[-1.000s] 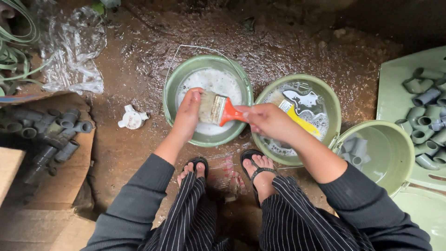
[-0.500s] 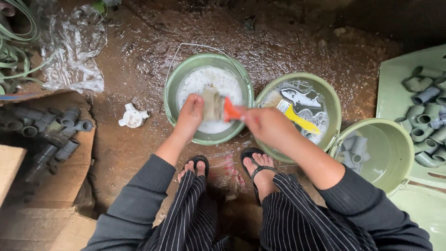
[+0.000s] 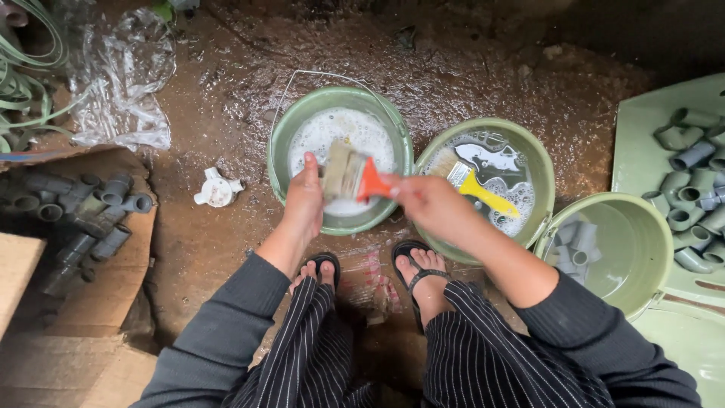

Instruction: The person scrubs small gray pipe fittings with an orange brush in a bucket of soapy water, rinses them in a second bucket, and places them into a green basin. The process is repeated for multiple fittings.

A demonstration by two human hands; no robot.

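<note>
Right hand clamped on orange-handled paintbrush, left hand cupped against its bristles, grip contents unclear, over soapy green bucket at 12 o'clock.

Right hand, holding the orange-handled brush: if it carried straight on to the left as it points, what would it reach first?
Probably the left hand, which sits right at the bristles of the brush held by the right hand above the foamy bucket. Depth is unclear.
</note>
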